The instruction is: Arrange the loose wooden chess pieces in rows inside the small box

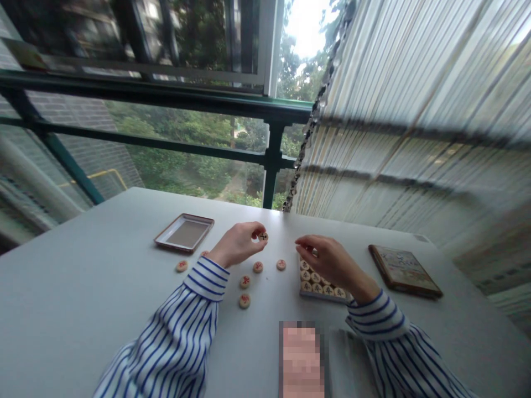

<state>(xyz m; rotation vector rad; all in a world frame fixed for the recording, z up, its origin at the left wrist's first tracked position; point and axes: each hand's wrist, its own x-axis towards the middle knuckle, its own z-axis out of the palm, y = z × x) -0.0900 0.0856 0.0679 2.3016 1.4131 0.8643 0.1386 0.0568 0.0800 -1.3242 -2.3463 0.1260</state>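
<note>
My left hand is pinched round a round wooden game piece with a dark mark, held just above the grey table. Several similar pieces with red marks lie on the table below that hand. My right hand hovers with curled fingers over a small tray packed with rows of pieces; whether its fingers hold anything is not visible. Both arms wear blue-and-white striped sleeves.
An empty brown-rimmed box tray sits at the back left. A flat box lid with a picture lies to the right. Behind the table are a green railing and vertical blinds. A blurred patch lies at the front edge.
</note>
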